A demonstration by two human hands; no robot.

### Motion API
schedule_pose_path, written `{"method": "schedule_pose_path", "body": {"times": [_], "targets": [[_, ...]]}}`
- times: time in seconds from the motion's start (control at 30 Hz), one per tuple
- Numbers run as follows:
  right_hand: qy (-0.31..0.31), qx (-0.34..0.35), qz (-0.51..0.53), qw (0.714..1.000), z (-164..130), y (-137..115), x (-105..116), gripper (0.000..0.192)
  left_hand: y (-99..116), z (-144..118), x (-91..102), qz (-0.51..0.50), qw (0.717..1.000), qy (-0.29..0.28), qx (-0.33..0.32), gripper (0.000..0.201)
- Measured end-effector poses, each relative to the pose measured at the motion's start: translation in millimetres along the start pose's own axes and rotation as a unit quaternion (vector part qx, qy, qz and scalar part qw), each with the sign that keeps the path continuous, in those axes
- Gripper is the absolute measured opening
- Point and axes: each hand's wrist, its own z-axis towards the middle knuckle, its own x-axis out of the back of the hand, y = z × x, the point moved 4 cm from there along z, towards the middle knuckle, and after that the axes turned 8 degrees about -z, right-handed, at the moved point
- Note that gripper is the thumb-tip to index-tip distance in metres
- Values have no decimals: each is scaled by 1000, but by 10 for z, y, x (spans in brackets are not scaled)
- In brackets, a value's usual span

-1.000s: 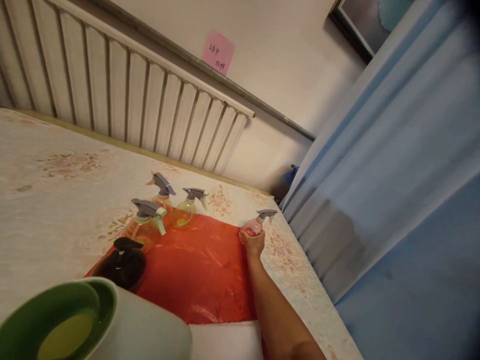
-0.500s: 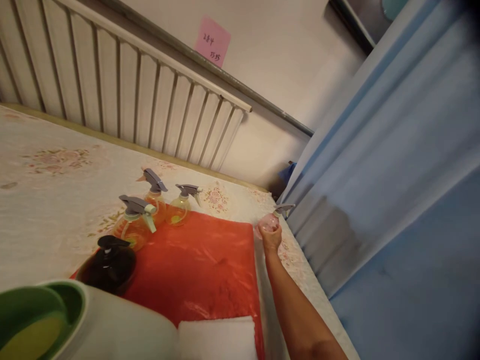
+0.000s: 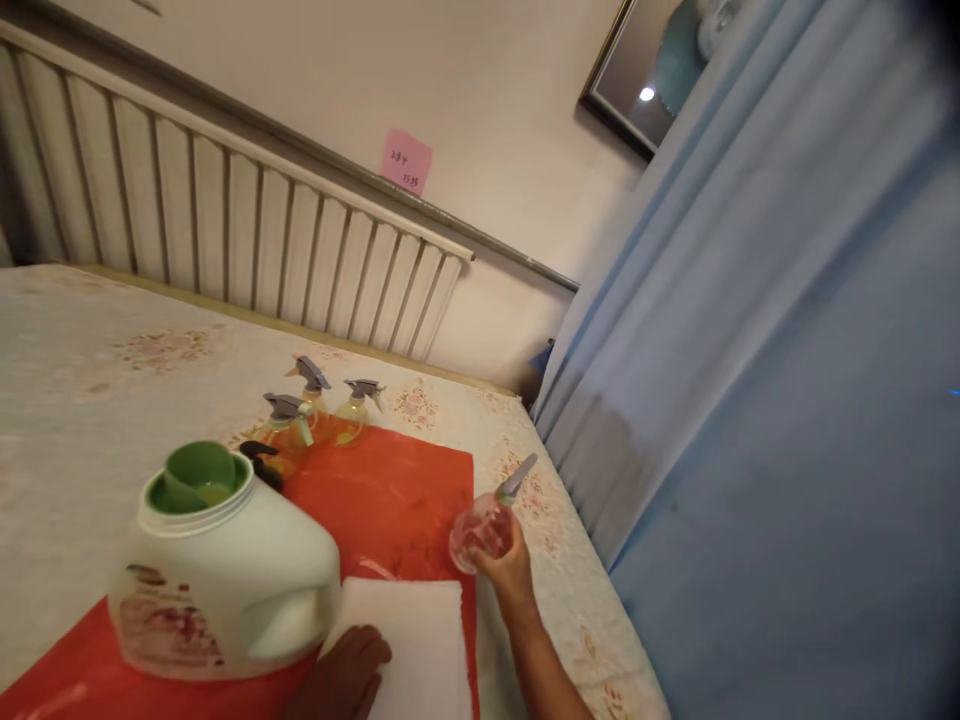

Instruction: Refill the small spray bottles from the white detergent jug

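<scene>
Broadly, the scene is a bed [image 3: 112, 330] with a flowered cover, a white radiator [image 3: 225, 240] behind it and a blue curtain [image 3: 750, 350] on the right side. On the bed lies a red mat [image 3: 390, 490], and on its near left part stands a big white jug [image 3: 225, 580] with a green cup [image 3: 199, 475] set in its open mouth. Just beside the jug, on the near edge of the mat, lies a white folded cloth [image 3: 412, 640]. At the far corner of the mat three spray bottles [image 3: 315, 415] with yellow liquid stand close together, and a dark pump bottle [image 3: 262, 462] is half hidden behind the jug. The right hand [image 3: 506, 570] grasps a small pink spray bottle [image 3: 484, 525]; its fingers are closed under the round body, and the bottle is held tilted in the air over the right edge of the mat, with the grey nozzle pointing up and away. The left hand [image 3: 341, 680] rests with loose, released fingers at the edge of the cloth, touching it and holding nothing. I judge that the step in hand is carrying the pink bottle toward the jug. The next move probably calls for setting it upright on a free part of the mat, or for the left hand to grip the spray head while the right keeps the body steady.
</scene>
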Motion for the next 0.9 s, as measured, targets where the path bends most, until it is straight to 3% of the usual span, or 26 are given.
{"method": "schedule_pose_path", "body": {"times": [0.07,0.2,0.37,0.47,0.67,0.77,0.9], "targets": [[-45,14,-11,999,-339,-45,-47,78,123,49,90,-54,997,-17,61,23],[-91,44,-47,994,-892,-134,-135,72,449,156,289,-170,973,10,155,24],[-185,90,17,978,-1326,-338,-262,73,752,243,456,-277,945,81,151,41],[-221,110,35,968,-1472,-425,-300,73,886,285,492,-307,940,53,138,45],[-202,116,3,972,-1560,-214,-313,86,1095,344,530,-333,933,-23,136,31],[-192,109,-14,975,-1573,-54,-335,91,1155,344,506,-331,935,-27,124,27],[-124,144,-64,980,-1584,-11,-322,84,1204,327,457,-305,946,-15,112,22]]}}
